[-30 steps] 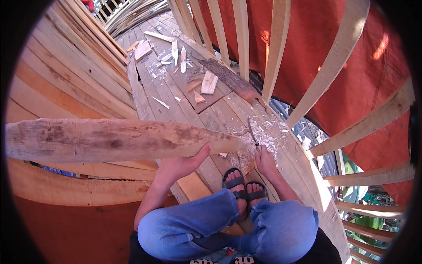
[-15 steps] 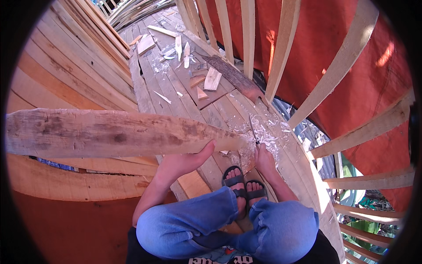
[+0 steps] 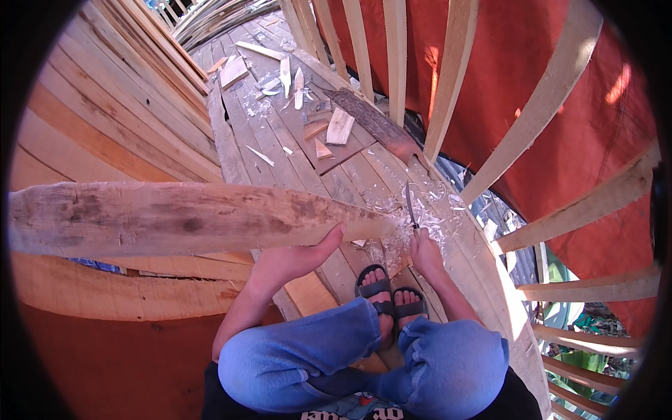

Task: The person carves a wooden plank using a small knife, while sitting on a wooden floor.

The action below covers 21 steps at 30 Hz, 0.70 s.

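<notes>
A long wooden plank point(image 3: 175, 217) with dark stains reaches from the left rim across to the middle, its right end narrowed to a pale, cut tip. My left hand point(image 3: 297, 260) grips its lower edge near that tapered end; the thumb lies on the near face and the other fingers are hidden behind or under the wood. Just beyond the tip, my right hand point(image 3: 425, 250) is closed round the handle of a knife point(image 3: 411, 203). Its thin blade points away from me and stands apart from the plank. Curled wood shavings point(image 3: 430, 220) lie on the boards about the knife.
Several wood offcuts point(image 3: 340, 127) and a bark-covered slab point(image 3: 371, 120) lie farther along the plank floor point(image 3: 269, 171). Curved upright ribs point(image 3: 448, 77) line the right side before a red tarp point(image 3: 518, 84). A planked wall point(image 3: 105, 105) rises at left. My sandalled feet point(image 3: 374, 283) are below the tip.
The plank's left part has dropped slightly toward me. My right hand and the knife have shifted a little to the right, away from the tip.
</notes>
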Motion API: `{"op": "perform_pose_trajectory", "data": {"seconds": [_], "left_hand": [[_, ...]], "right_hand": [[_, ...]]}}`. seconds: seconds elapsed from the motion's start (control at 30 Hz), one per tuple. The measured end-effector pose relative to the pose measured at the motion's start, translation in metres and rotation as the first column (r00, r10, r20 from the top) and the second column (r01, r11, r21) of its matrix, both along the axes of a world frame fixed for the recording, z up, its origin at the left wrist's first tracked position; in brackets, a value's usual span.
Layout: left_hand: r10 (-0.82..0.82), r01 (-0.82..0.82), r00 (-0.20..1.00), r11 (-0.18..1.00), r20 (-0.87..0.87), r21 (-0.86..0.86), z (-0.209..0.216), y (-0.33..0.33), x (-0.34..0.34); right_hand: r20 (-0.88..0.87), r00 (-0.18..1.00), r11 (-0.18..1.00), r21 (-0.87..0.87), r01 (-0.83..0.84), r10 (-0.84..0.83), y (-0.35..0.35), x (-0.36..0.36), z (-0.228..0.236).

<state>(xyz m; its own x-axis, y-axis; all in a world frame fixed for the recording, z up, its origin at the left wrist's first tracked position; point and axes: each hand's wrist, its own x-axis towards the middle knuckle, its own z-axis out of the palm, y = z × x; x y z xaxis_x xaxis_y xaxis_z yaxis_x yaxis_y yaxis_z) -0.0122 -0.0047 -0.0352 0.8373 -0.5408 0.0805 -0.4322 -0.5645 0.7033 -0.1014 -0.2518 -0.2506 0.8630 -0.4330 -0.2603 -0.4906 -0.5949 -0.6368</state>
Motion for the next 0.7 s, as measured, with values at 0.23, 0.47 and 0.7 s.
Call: {"op": "perform_pose_trajectory", "data": {"seconds": [0.23, 0.47, 0.7], "left_hand": [[0.019, -0.018, 1.0, 1.0, -0.024, 0.005, 0.001, -0.005, 0.003], [0.009, -0.008, 1.0, 0.999, -0.009, 0.052, 0.004, 0.003, 0.0], [-0.036, 0.036, 0.999, 0.999, 0.001, 0.036, 0.001, -0.006, 0.001]], "right_hand": [[-0.224, 0.955, 0.976, -0.048, -0.212, 0.196, -0.016, -0.011, -0.082], [-0.05, 0.998, 0.999, 0.03, -0.026, 0.027, -0.004, -0.001, -0.03], [-0.145, 0.975, 0.981, -0.071, -0.179, 0.167, -0.017, -0.02, -0.101]]}}
